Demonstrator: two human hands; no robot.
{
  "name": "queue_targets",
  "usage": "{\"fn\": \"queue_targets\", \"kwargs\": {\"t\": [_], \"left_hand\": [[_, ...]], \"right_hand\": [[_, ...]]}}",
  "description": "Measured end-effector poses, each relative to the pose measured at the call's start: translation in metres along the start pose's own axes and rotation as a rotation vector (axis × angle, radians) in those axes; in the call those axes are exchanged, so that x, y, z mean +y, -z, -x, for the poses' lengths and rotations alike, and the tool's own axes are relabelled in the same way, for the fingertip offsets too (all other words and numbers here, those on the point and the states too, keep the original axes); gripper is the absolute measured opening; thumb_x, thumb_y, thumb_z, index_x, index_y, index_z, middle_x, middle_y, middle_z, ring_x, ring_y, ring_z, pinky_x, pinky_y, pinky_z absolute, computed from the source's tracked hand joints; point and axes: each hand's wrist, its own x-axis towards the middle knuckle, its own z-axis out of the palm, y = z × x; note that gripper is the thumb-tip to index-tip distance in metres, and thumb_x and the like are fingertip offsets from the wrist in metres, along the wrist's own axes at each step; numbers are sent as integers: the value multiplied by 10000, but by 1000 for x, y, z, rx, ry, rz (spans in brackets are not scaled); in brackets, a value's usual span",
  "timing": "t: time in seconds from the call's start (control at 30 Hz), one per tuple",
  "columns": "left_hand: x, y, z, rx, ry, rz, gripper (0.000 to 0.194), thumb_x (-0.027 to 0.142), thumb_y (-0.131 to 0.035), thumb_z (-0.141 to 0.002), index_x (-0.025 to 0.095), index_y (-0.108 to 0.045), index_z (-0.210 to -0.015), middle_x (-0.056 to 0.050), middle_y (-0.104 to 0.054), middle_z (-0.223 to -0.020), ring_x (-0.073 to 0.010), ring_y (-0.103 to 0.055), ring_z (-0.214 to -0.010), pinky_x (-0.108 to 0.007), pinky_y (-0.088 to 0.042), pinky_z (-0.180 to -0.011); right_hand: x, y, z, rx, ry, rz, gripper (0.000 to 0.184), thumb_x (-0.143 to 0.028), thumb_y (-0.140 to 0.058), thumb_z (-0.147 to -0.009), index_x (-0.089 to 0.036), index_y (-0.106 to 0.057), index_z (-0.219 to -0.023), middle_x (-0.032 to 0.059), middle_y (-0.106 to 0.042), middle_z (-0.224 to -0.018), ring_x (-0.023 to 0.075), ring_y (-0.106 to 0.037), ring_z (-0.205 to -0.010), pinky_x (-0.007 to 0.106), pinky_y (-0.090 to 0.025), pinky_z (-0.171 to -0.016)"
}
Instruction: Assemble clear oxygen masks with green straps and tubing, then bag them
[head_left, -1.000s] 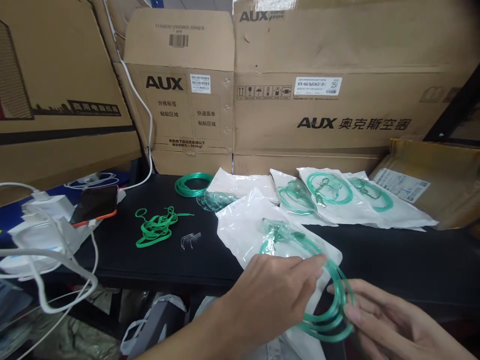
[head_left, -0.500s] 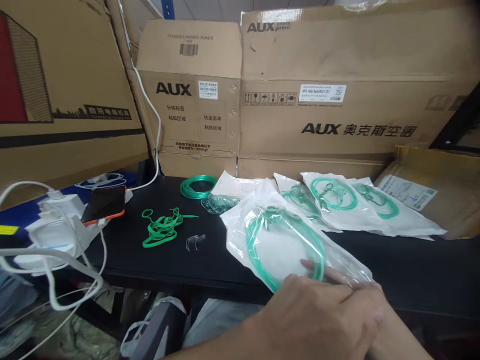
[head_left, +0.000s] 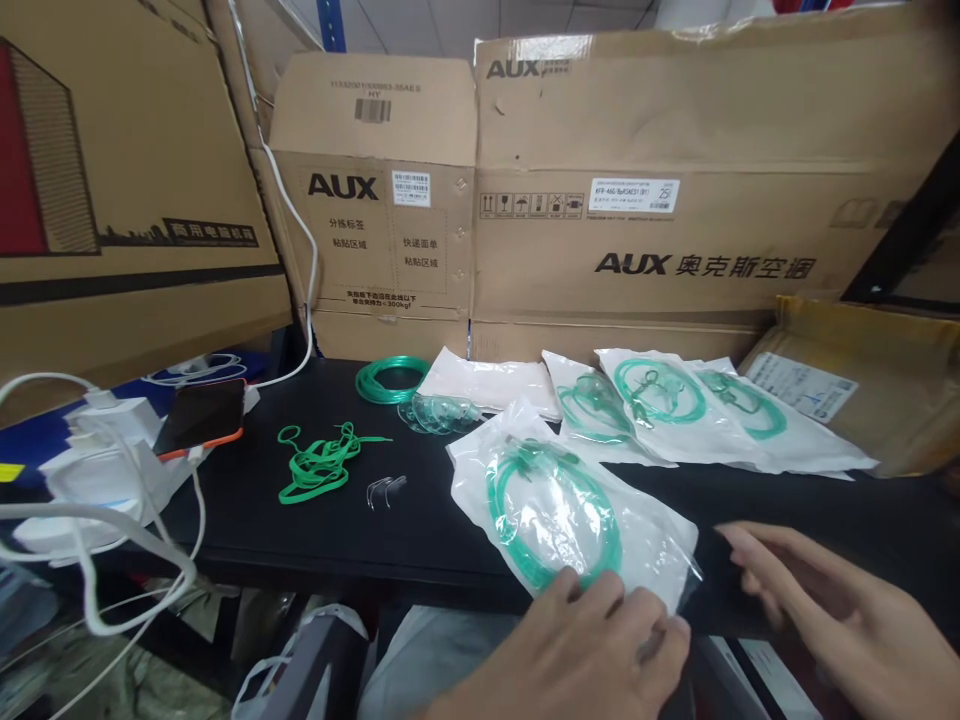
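A clear-fronted white pouch (head_left: 660, 545) lies at the table's near edge with coiled green tubing (head_left: 499, 510) and a clear green mask piece inside. My left hand (head_left: 600, 640) has its fingers curled over the pouch's near edge; its thumb is hidden. To the right, my right hand (head_left: 847, 605) is off the pouch, fingers loosely bent and apart, with nothing in it. Behind stand out three similar pouches with tubing, one of them a pouch (head_left: 660, 395) in the middle. Clear masks (head_left: 439, 413) sit by flat white pouches (head_left: 491, 380).
On the black table (head_left: 427, 540) are a green tubing coil (head_left: 391, 380), tangled green elastic straps (head_left: 319, 465) and thin metal strips (head_left: 386, 490). A phone (head_left: 202, 415) and white charging cables crowd the left. Large cardboard boxes (head_left: 637, 130) wall the back; a taped parcel (head_left: 885, 390) is at right.
My right hand has come off the pouch's right end and moved right. My left hand has shifted left and down along the near edge. The pouch now lies flatter.
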Motion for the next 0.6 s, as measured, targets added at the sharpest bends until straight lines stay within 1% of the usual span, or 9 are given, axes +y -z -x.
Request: {"fn": "queue_targets", "kwargs": {"t": [0.03, 0.07, 0.17, 0.23, 0.3, 0.37, 0.47, 0.53, 0.6], "left_hand": [[0, -1, 1, 14, -10, -17, 295, 258, -540, -1087, 118, -609, -1338, -51, -701, -1145, -210, -655, -919, -354, -507, -726], [0, -1, 3, 20, -18, -22, 276, 249, -552, -1081, 120, -620, -1315, -47, -700, -1126, -206, -650, -901, -350, -506, -711], [-3, 0, 6, 52, -13, -14, 242, 214, -555, -1070, 135, -639, -1282, -36, -695, -1080, -199, -634, -887, -332, -515, -714], [-7, 1, 9, 90, -22, -8, 261, 193, -537, -1073, 143, -636, -1310, -30, -698, -1094, -198, -625, -911, -327, -525, -775], [-11, 0, 12, 145, -23, -11, 294, 208, -523, -1088, 146, -622, -1358, -24, -706, -1111, -196, -611, -910, -326, -519, -805], [-13, -2, 14, 204, -16, -8, 320, 233, -501, -1108, 146, -612, -1395, -20, -714, -1120, -192, -597, -889, -327, -504, -809], [-14, -4, 15, 325, -6, 8, 324, 239, -479, -1126, 161, -622, -1406, -14, -724, -1125, -171, -583, -856, -321, -472, -819], [-13, -4, 13, 402, -12, -2, 319, 237, -508, -1123, 186, -637, -1410, -6, -724, -1109, -152, -575, -844, -315, -456, -841], [-10, -4, 9, 424, -18, -33, 323, 275, -531, -1123, 215, -651, -1416, -5, -715, -1112, -140, -570, -844, -319, -450, -856]], "right_hand": [[-1, -3, -5, 41, 36, 39, 679, -850, -711, -716, -252, -813, -1020, 88, -795, -864, 300, -746, -765, 332, -599, -621], [-4, -7, -10, 29, 71, 69, 651, -844, -705, -728, -256, -814, -984, 92, -806, -911, 315, -753, -830, 345, -608, -685], [-16, -22, -18, -148, 171, 42, 506, -759, -726, -810, -260, -777, -880, 70, -796, -919, 297, -735, -884, 330, -591, -764], [-24, -31, -18, -240, 177, -94, 441, -690, -756, -850, -252, -738, -888, 57, -773, -893, 265, -714, -859, 311, -582, -770], [-31, -37, -16, -276, 86, -307, 430, -657, -778, -863, -243, -698, -944, 62, -772, -945, 254, -714, -867, 320, -592, -792], [-35, -40, -15, -276, -24, -448, 483, -651, -810, -843, -240, -680, -1060, 66, -775, -973, 247, -711, -844, 329, -597, -765], [-40, -40, -12, -263, -73, -421, 643, -654, -855, -802, -232, -682, -1256, 26, -749, -842, 189, -620, -679, 289, -528, -631], [-45, -38, -7, -347, -114, -465, 656, -652, -833, -827, -223, -704, -1307, 13, -734, -808, 171, -559, -617, 291, -480, -581], [-51, -37, 0, -477, -214, -612, 606, -629, -812, -856, -213, -741, -1291, 33, -757, -851, 196, -604, -652, 315, -501, -604]]}}
